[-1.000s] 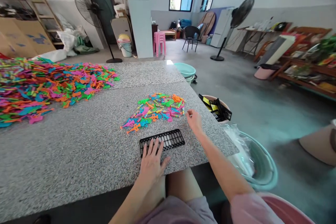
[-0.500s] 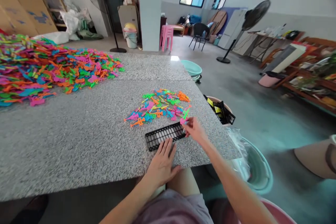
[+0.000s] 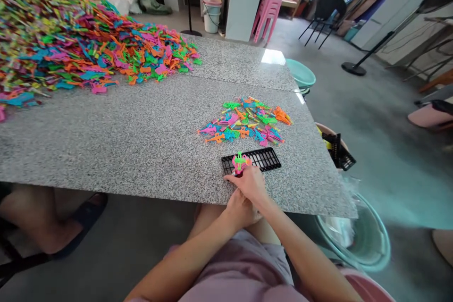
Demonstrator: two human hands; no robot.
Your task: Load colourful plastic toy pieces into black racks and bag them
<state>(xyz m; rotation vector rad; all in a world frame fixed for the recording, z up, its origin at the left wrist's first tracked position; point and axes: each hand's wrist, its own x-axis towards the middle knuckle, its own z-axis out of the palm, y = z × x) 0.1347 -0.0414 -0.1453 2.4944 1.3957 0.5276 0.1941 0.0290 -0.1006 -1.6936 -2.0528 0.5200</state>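
Observation:
Over the left end of a black plastic grid tray [image 3: 272,160], my right hand [image 3: 252,183] is closed on small plastic toy guns [image 3: 239,162], pink and green with a bit of orange. My left hand [image 3: 243,208] is at the table's front edge, below and partly behind the right hand. Its fingers are mostly hidden, so their state and any contents are unclear. Beyond the tray lies a loose pile of similar bright plastic toy guns [image 3: 244,120].
A much larger heap of colourful plastic pieces [image 3: 116,52] covers the far left of the speckled stone table [image 3: 141,137]. Right of the table stand a basin of black trays [image 3: 338,151] and a green tub [image 3: 380,240] with clear plastic. Another person's leg [image 3: 46,222] shows at lower left.
My right hand has moved from the tray's right end to its left end, now with pink and green pieces showing. My left hand has drawn back from the tray. The view has shifted.

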